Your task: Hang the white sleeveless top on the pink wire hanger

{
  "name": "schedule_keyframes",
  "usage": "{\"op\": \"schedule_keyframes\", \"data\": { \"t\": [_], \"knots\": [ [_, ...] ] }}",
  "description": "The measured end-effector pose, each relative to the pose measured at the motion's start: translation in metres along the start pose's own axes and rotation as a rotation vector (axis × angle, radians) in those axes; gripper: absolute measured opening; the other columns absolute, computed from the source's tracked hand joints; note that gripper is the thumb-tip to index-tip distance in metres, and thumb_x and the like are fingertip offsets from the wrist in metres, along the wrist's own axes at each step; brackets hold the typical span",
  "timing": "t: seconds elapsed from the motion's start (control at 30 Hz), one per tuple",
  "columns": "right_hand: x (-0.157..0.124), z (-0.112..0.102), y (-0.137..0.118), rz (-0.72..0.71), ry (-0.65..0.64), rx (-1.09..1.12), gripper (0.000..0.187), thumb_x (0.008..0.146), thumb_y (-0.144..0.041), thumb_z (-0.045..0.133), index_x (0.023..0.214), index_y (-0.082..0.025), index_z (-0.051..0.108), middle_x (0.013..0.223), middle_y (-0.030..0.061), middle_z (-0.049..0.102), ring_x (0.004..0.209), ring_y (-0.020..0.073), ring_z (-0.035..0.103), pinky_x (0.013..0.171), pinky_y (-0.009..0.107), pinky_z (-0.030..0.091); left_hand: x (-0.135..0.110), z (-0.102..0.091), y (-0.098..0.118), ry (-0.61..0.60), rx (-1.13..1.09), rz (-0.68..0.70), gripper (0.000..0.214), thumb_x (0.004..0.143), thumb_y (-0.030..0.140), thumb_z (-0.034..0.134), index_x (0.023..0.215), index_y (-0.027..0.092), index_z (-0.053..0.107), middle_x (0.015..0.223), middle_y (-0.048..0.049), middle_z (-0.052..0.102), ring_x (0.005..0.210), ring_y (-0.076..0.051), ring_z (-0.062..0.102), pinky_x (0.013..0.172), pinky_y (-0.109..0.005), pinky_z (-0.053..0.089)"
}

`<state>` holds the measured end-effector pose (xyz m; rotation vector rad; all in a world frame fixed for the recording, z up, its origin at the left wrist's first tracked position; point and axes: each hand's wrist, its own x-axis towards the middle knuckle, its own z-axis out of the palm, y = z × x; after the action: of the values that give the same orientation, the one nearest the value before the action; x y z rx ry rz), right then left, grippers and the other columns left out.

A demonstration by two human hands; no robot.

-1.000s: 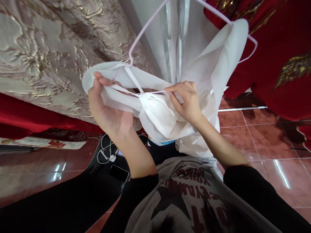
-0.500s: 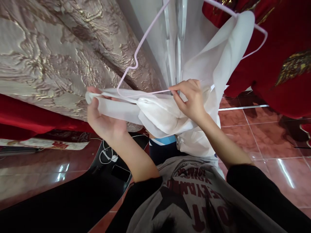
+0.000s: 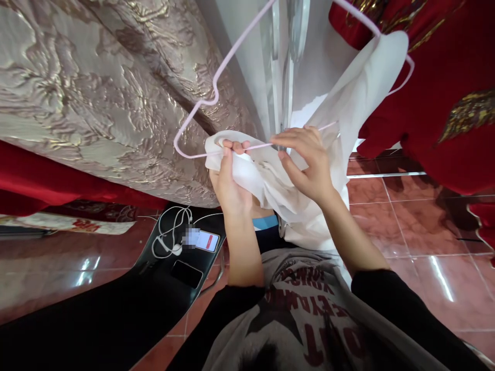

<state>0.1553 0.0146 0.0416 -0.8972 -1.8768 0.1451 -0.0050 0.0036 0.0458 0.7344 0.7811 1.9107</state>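
A pale pink hanger (image 3: 228, 56) spans the view, its lower bar running between my hands. Sheer white cloth (image 3: 371, 87) drapes over the hanger's right arm and bunches below the bar. My left hand (image 3: 234, 183) is closed on a gathered, folded edge of this cloth, fingers curled over it right at the lower bar. Just to the right, my right hand (image 3: 305, 162) holds the bar between thumb and fingertips, with cloth hanging beneath. The hanger's hook is out of view at the top.
Embossed beige-gold fabric (image 3: 96, 98) hangs at left, and red fabric with gold trim (image 3: 429, 103) at right. A black chair (image 3: 116, 304) at lower left bears a lit phone (image 3: 207, 241), a dark phone (image 3: 186, 274) and white earphones (image 3: 177, 249). Red tiles (image 3: 410, 226) cover the floor.
My left hand has moved right along the bar, drawing the cloth edge inward so the hanger's left corner is uncovered. The lit phone on the chair has come into view.
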Motion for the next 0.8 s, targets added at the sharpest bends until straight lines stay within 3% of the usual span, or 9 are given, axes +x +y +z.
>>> {"op": "schedule_keyframes", "data": {
  "t": [0.07,0.13,0.2,0.23,0.3,0.33,0.43,0.63,0.8],
  "knots": [
    [-0.002,-0.011,-0.002,-0.023,0.173,0.005,0.023,0.104,-0.031,0.054,0.119,-0.03,0.072,0.12,0.0056,0.074,0.122,0.0269,0.069,0.115,0.059,0.048,-0.001,-0.002,0.0,-0.029,0.008,0.044,0.01,0.093,0.027,0.074,0.093,0.026,0.065,0.084,-0.0016,0.062,0.1,-0.019,0.072,0.09,-0.032,0.06],
    [-0.005,-0.023,0.003,0.007,0.518,-0.007,0.022,0.101,-0.03,0.063,0.12,-0.028,0.073,0.121,0.0087,0.07,0.122,0.0288,0.068,0.11,0.056,0.05,-0.002,-0.003,0.0,-0.045,-0.006,0.082,0.008,0.096,0.027,0.074,0.096,0.024,0.066,0.086,-0.0013,0.061,0.099,-0.017,0.071,0.08,-0.028,0.058],
    [-0.008,-0.034,0.017,0.082,0.811,-0.008,0.037,0.093,-0.031,0.076,0.129,-0.027,0.071,0.133,0.0112,0.065,0.132,0.0312,0.062,0.111,0.053,0.048,-0.003,-0.003,-0.001,-0.049,-0.005,0.094,0.011,0.097,0.029,0.075,0.098,0.023,0.067,0.087,-0.0011,0.061,0.099,-0.016,0.071,0.077,-0.026,0.056],
    [-0.01,-0.038,0.026,0.126,0.853,0.017,0.052,0.087,-0.033,0.083,0.136,-0.028,0.068,0.14,0.0117,0.062,0.136,0.0321,0.059,0.112,0.052,0.048,-0.004,-0.003,-0.002,-0.05,0.0,0.096,0.014,0.096,0.032,0.078,0.098,0.023,0.067,0.087,-0.001,0.062,0.099,-0.017,0.071,0.076,-0.026,0.055],
    [-0.013,-0.043,0.043,0.211,0.743,0.114,0.069,0.081,-0.04,0.088,0.143,-0.028,0.062,0.145,0.0127,0.06,0.135,0.0318,0.061,0.109,0.05,0.05,-0.003,-0.004,-0.004,-0.05,0.023,0.097,0.023,0.093,0.038,0.082,0.1,0.023,0.067,0.088,-0.0014,0.063,0.1,-0.019,0.071,0.077,-0.026,0.055],
    [-0.015,-0.043,0.049,0.253,0.646,0.155,0.065,0.082,-0.043,0.086,0.14,-0.026,0.063,0.139,0.0127,0.063,0.128,0.03,0.064,0.106,0.048,0.053,-0.003,-0.005,-0.005,-0.046,0.044,0.098,0.027,0.092,0.043,0.083,0.101,0.023,0.066,0.088,-0.0015,0.063,0.099,-0.019,0.071,0.077,-0.027,0.054],
    [-0.017,-0.038,0.053,0.396,0.487,0.127,0.031,0.091,-0.042,0.073,0.112,-0.02,0.07,0.105,0.0074,0.069,0.1,0.0218,0.068,0.097,0.044,0.057,-0.001,-0.007,-0.007,-0.035,0.092,0.103,0.031,0.093,0.047,0.083,0.101,0.021,0.066,0.087,-0.0018,0.063,0.097,-0.019,0.07,0.078,-0.027,0.054],
    [-0.01,-0.037,0.037,0.476,0.638,0.012,0.023,0.091,-0.033,0.064,0.072,-0.021,0.06,0.069,-0.0015,0.051,0.07,0.0143,0.053,0.076,0.035,0.053,0.004,-0.008,-0.002,-0.122,-0.088,0.153,0.009,0.097,0.021,0.078,0.098,0.016,0.07,0.082,-0.0022,0.062,0.089,-0.016,0.07,0.071,-0.023,0.054],
    [0.001,-0.061,0.033,0.503,0.526,0.168,0.02,0.085,-0.018,0.055,0.065,-0.02,0.058,0.066,0.0005,0.052,0.066,0.0128,0.049,0.068,0.031,0.045,0.003,-0.003,0.004,-0.094,-0.155,0.095,0.01,0.095,0.017,0.079,0.096,0.013,0.07,0.08,-0.0015,0.062,0.086,-0.014,0.072,0.071,-0.021,0.054]
  ]
}}
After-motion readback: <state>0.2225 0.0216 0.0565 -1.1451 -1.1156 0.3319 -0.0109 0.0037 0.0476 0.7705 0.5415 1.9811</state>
